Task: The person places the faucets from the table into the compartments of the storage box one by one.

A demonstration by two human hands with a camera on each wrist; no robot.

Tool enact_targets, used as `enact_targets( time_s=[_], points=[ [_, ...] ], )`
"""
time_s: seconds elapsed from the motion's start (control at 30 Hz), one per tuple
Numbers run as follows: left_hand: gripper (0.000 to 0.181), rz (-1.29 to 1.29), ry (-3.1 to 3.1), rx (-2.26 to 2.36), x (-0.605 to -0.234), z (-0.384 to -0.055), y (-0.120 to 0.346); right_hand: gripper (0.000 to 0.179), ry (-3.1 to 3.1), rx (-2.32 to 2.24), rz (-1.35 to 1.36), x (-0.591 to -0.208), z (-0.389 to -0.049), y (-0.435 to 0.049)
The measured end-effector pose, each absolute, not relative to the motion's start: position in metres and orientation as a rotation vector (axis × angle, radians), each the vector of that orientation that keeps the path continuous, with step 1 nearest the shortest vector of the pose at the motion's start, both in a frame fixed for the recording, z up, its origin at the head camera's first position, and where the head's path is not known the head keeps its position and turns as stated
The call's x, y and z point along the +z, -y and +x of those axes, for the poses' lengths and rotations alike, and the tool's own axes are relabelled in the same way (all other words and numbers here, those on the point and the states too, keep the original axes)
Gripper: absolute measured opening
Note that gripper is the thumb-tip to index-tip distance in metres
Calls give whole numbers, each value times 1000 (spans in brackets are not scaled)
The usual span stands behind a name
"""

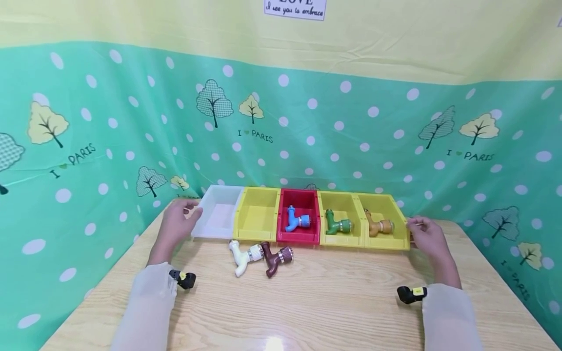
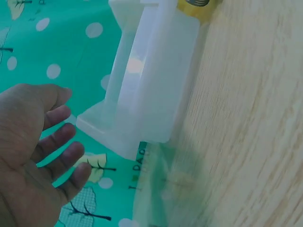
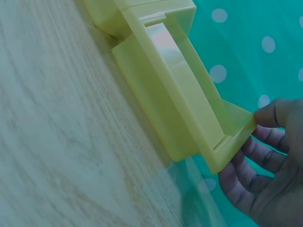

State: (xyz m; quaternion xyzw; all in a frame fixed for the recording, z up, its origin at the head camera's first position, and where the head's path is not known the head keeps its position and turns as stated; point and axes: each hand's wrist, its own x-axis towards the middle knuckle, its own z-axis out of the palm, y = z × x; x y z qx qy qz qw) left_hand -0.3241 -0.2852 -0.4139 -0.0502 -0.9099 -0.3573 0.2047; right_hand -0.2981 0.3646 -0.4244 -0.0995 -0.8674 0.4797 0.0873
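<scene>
A row of joined bins stands on the table. My left hand [image 1: 177, 222] is beside the clear white bin [image 1: 218, 213] at the left end; in the left wrist view its fingers are loosely bent, apart from the wall. The fingertips of my right hand [image 1: 430, 239] touch the outer side of the end yellow bin [image 3: 182, 90], thumb at its corner. A blue tap [image 1: 297, 219] lies in the red bin [image 1: 298, 195], a green tap [image 1: 337, 224] and an orange tap [image 1: 378, 225] in the two right yellow bins. In front lie a white tap [image 1: 246, 256] and a dark brown tap [image 1: 276, 258].
Another yellow bin [image 1: 256, 214], with nothing in it, sits between the white and red ones. The wooden table [image 1: 307, 302] spreads toward me. Behind and at both sides hangs a green and yellow patterned curtain [image 1: 281, 136].
</scene>
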Motion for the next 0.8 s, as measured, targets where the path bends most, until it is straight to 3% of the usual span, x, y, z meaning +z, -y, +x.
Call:
enact_targets(
  time_s=[0.53, 0.8],
  points=[
    [19, -573, 2630, -606, -401, -316, 237, 42, 2587, 1433, -280, -426, -297, -365],
    [19, -917, 2543, -489, -403, -310, 227, 42, 2577, 1428, -299, -424, -297, -363]
  ],
)
